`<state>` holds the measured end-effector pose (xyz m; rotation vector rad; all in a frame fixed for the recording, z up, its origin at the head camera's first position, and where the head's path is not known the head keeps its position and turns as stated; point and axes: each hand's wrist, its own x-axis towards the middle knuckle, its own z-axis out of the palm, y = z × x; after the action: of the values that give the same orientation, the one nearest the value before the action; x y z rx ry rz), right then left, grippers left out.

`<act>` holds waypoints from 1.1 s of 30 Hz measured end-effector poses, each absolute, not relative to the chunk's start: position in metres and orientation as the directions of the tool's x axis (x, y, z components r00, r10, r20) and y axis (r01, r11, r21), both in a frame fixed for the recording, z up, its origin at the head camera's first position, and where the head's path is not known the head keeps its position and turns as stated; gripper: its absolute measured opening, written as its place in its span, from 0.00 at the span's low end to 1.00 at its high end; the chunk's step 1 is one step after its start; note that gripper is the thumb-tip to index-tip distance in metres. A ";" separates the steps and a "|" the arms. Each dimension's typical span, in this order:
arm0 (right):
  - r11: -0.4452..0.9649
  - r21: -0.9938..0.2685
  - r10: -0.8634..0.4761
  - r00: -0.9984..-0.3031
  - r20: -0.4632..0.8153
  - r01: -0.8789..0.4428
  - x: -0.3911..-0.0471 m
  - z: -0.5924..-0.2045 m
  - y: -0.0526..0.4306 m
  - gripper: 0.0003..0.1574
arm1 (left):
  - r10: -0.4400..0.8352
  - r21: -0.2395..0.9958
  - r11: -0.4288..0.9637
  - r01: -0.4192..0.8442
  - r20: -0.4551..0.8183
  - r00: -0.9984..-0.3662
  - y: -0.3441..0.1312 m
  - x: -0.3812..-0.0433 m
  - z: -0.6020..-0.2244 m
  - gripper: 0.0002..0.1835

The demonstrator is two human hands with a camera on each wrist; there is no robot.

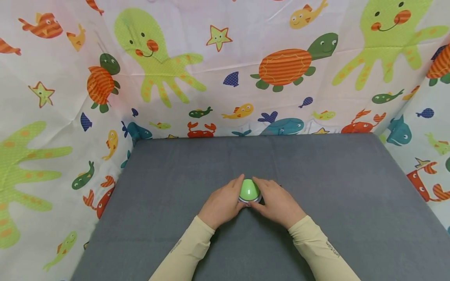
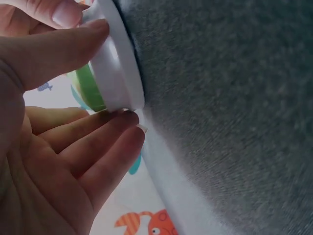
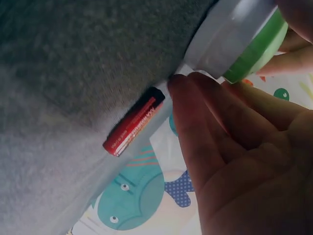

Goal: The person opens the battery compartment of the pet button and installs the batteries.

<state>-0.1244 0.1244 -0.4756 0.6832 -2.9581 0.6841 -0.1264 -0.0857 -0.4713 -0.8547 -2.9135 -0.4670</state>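
A round push button with a glossy green dome (image 1: pixel 249 190) and a white base (image 2: pixel 115 73) sits on the grey tabletop, dome upward. My left hand (image 1: pixel 222 203) holds its left side, thumb at the near edge of the base and fingers along the far side. From the right, my right hand (image 1: pixel 280 205) grips it the same way, the two thumbs close together in front. Just beyond the right fingertips, a red and black battery (image 3: pixel 134 122) lies on the table; in the head view that hand hides most of it.
Grey cloth (image 1: pixel 168 175) covers the tabletop. A white curtain (image 1: pixel 218 97) printed with sea animals hangs along the back and both sides, meeting the table's edges. Beige sleeves (image 1: pixel 191 244) cover both forearms.
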 end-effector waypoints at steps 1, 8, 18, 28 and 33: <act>0.808 -0.411 -0.411 -0.903 0.122 -0.423 -0.125 -0.476 0.124 0.50 | 0.517 0.272 0.798 0.538 0.149 -0.843 -0.085 -0.126 -0.471 0.45; 0.796 -0.425 -0.421 -0.899 0.123 -0.431 -0.125 -0.477 0.121 0.46 | 0.518 0.294 0.792 0.536 0.142 -0.843 -0.085 -0.125 -0.471 0.43; 0.756 -0.499 -0.407 -0.901 0.151 -0.425 -0.123 -0.473 0.122 0.45 | 0.516 0.371 0.757 0.538 0.165 -0.841 -0.085 -0.128 -0.468 0.45; 0.733 -0.551 -0.388 -0.910 0.144 -0.400 -0.123 -0.470 0.123 0.44 | 0.493 0.518 0.721 0.461 0.085 -0.866 -0.087 -0.130 -0.461 0.45; 0.712 -0.573 -0.390 -0.907 0.157 -0.406 -0.124 -0.469 0.124 0.44 | 0.469 0.543 0.733 0.411 0.035 -0.882 -0.088 -0.129 -0.458 0.47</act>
<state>-0.1239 0.1237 -0.4689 0.6702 -2.8841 0.9737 -0.1292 -0.0878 -0.4583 -0.7696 -3.0207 -0.9060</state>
